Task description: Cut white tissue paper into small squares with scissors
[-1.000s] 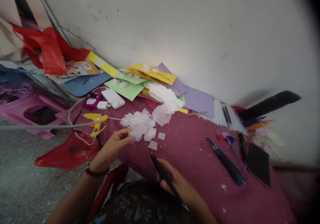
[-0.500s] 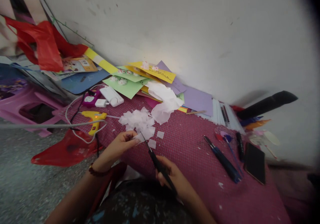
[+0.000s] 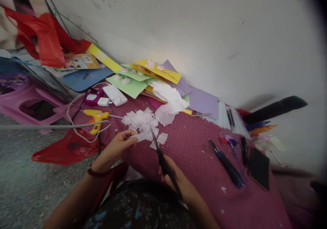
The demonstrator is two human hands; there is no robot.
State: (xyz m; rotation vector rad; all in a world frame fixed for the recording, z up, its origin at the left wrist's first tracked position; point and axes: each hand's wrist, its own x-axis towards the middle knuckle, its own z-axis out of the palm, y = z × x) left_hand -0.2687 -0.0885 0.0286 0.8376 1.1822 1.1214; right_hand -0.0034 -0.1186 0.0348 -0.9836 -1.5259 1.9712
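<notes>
My left hand [image 3: 123,144] pinches a strip of white tissue paper [image 3: 140,136] between thumb and fingers. In my right hand [image 3: 173,174] are black-handled scissors [image 3: 163,161], their blades pointing up and away from me, just right of the strip. Beyond both hands lies a heap of cut white paper pieces [image 3: 140,119]. Loose white squares [image 3: 162,138] rest by the scissor blades. A larger crumpled white sheet [image 3: 166,113] sits to the right of the heap.
A yellow glue gun [image 3: 96,118] with a looping cable lies left, near a white adapter [image 3: 114,95]. Coloured cards [image 3: 133,87] stand against the wall. On the right are a blue-black tool [image 3: 227,164] and a dark phone-like slab [image 3: 259,168].
My left hand has shifted slightly left with the paper strip. The scissors have moved a little right, and their tips are now clear of the strip. A loose square lies nearer the other.
</notes>
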